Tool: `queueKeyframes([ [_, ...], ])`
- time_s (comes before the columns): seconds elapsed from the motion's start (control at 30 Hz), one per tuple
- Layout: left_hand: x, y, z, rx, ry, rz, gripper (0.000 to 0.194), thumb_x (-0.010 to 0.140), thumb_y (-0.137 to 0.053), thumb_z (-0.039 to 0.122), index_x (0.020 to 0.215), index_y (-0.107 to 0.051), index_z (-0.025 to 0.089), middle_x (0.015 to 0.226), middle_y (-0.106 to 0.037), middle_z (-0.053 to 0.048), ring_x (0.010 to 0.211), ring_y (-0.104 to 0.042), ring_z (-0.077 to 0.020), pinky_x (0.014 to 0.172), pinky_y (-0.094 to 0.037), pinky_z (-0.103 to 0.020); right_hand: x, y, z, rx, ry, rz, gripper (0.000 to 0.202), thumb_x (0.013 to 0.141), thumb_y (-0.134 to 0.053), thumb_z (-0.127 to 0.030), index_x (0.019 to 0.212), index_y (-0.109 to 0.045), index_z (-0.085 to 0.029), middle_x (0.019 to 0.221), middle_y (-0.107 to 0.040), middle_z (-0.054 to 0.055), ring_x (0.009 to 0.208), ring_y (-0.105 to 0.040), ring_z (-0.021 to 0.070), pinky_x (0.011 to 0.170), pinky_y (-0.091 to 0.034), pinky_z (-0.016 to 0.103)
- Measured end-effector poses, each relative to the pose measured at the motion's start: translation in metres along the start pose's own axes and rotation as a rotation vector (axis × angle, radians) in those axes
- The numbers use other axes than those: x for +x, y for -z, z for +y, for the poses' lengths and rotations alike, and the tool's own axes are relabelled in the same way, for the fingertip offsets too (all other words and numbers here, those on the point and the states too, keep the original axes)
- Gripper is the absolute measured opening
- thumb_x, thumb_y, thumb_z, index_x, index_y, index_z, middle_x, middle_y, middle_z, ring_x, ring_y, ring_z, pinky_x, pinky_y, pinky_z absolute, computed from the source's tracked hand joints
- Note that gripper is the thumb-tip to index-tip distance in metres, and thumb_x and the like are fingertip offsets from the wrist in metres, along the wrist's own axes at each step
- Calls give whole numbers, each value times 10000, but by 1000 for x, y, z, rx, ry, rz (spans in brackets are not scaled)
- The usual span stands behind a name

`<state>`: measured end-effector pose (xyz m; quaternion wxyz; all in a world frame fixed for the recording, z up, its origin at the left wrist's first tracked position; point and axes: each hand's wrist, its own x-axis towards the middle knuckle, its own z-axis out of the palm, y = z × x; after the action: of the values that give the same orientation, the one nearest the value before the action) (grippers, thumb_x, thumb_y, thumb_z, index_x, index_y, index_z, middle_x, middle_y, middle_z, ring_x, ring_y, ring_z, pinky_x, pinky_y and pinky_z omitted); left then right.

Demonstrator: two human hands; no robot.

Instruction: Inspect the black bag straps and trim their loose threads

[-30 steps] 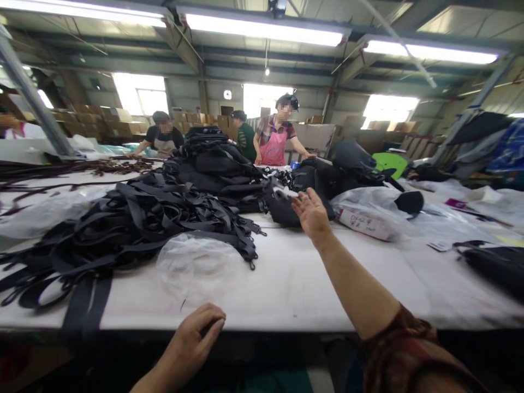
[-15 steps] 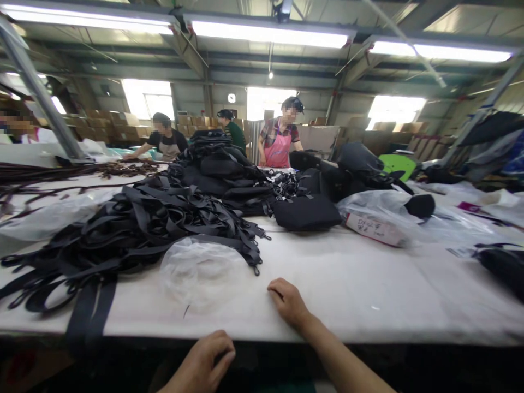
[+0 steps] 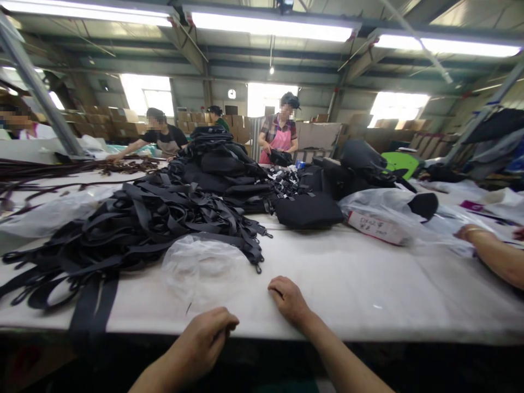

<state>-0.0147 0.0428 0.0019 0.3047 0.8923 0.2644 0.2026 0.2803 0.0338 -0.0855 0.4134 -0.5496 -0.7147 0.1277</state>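
Observation:
My left hand (image 3: 210,334) is at the front edge of the table, fingers curled together, with nothing visible in it. Resting on the white tabletop (image 3: 347,284), my right hand (image 3: 288,298) is loosely closed, and no object shows in it either. Just beyond the hands lies a crumpled clear plastic bag (image 3: 200,265). Behind and left of it is a tangled heap of black webbing straps (image 3: 135,224) with hooks at their ends. The nearest strap hooks (image 3: 257,262) lie a short way beyond my right hand, apart from it.
A black pouch (image 3: 309,210) sits beyond the straps, before a pile of black bags (image 3: 221,164). Plastic wrapping with a handwritten label (image 3: 376,226) lies to the right. Another person's arm (image 3: 495,251) reaches in there. Across the table a person in a pink apron (image 3: 281,136) handles a black item.
My left hand has moved forward to the table edge; my right hand stays put. Another person's arm has appeared at right, where a black item was. The pink-aproned person now holds something black.

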Motion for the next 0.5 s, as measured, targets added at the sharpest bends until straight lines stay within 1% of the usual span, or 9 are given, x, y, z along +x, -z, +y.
queueKeyframes([
  [0.07,9,15,3,-5,-64,80,391,814,-386,-11,1014,-640,209,873,-662,-32,817,-634,-157,762,-492,-252,0,1,-1,-4,0,-3,179,866,-531,-91,867,-678,-195,913,-687,72,885,-615,218,855,-496,360],
  [0.13,18,25,5,17,-101,136,387,812,-380,-15,998,-641,202,864,-660,-32,816,-636,-155,757,-499,-253,1,1,-2,-8,1,-4,181,863,-530,-90,865,-677,-196,913,-687,70,886,-615,217,852,-498,357],
  [0.23,24,30,-1,86,-138,215,331,846,-400,9,956,-651,196,830,-654,-28,776,-633,-150,720,-507,-246,0,2,-3,-14,-1,-5,184,862,-522,-92,862,-675,-194,912,-683,70,888,-617,216,851,-500,355],
  [0.27,23,31,-6,107,-147,270,309,859,-414,18,944,-652,195,820,-652,-25,761,-633,-146,709,-510,-240,0,2,-3,-15,-1,-8,184,864,-519,-94,860,-674,-193,909,-682,70,887,-618,216,850,-502,355],
  [0.3,22,32,-11,127,-155,355,285,872,-432,27,938,-654,194,811,-651,-21,750,-634,-141,704,-514,-234,0,3,-4,-15,-1,-12,184,868,-516,-99,860,-673,-194,906,-682,70,886,-619,215,850,-503,355],
  [0.33,19,34,-17,151,-157,470,261,885,-454,42,940,-659,193,808,-653,-17,745,-637,-138,712,-519,-233,0,3,-4,-15,-1,-17,184,875,-512,-105,861,-673,-195,906,-683,69,888,-621,216,851,-504,355],
  [0.4,10,42,-31,218,-103,752,203,902,-507,91,964,-673,190,825,-668,-18,747,-648,-140,748,-530,-247,-1,3,-5,-11,-1,-28,185,896,-503,-127,871,-673,-198,920,-686,72,900,-625,219,858,-507,361],
  [0.47,0,53,-49,294,73,1017,168,904,-546,173,996,-686,189,853,-689,-23,741,-656,-150,757,-535,-266,-1,3,-5,-7,-3,-36,187,919,-495,-159,883,-674,-199,940,-686,79,913,-628,228,866,-510,377],
  [0.5,-5,60,-59,324,188,1112,181,906,-547,215,1019,-686,186,874,-699,-29,733,-656,-156,745,-537,-274,-1,3,-5,-3,-2,-39,190,930,-491,-177,889,-675,-197,946,-685,86,917,-630,235,869,-512,387],
])
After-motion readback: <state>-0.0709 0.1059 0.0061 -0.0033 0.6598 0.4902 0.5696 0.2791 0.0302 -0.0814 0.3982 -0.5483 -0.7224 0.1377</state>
